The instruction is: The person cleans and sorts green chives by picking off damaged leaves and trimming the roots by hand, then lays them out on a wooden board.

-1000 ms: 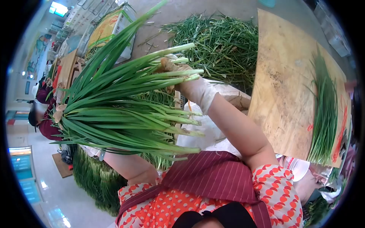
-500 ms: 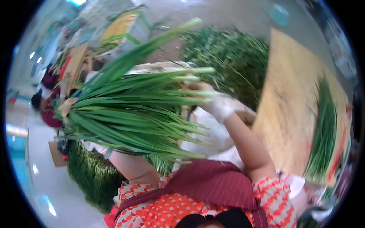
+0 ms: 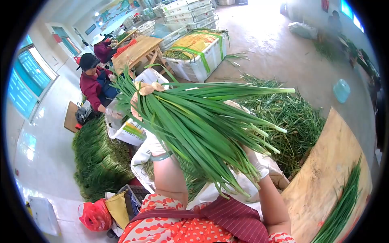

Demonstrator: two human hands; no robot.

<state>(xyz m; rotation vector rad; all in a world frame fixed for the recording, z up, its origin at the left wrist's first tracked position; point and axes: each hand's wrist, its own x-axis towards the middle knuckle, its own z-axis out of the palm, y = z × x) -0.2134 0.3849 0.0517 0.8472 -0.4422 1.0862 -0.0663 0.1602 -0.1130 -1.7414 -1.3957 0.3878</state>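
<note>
A large bunch of long green stalks (image 3: 194, 125) is held up in front of my chest, leafy tips to the left and pale ends fanned out to the right. My left hand (image 3: 144, 94), in a light glove, is closed round the bunch near its leafy end. Beneath the pale ends is my right hand (image 3: 255, 160), also gloved; the stalks hide most of its fingers. On the wooden board (image 3: 312, 178) at the right lies another bundle of green stalks (image 3: 342, 206).
A heap of loose greens (image 3: 296, 125) lies on the floor beyond the bunch. Stacked green bundles (image 3: 97, 158) stand at the left, near a seated co-worker (image 3: 93, 79). A strapped white crate (image 3: 196, 60) is at the back, and a red bag (image 3: 95, 216) at the lower left.
The view has swung left and up, bringing the co-workers and crates into fuller view. The held bunch now slants down to the right, and my right hand is lower, beneath its pale ends.
</note>
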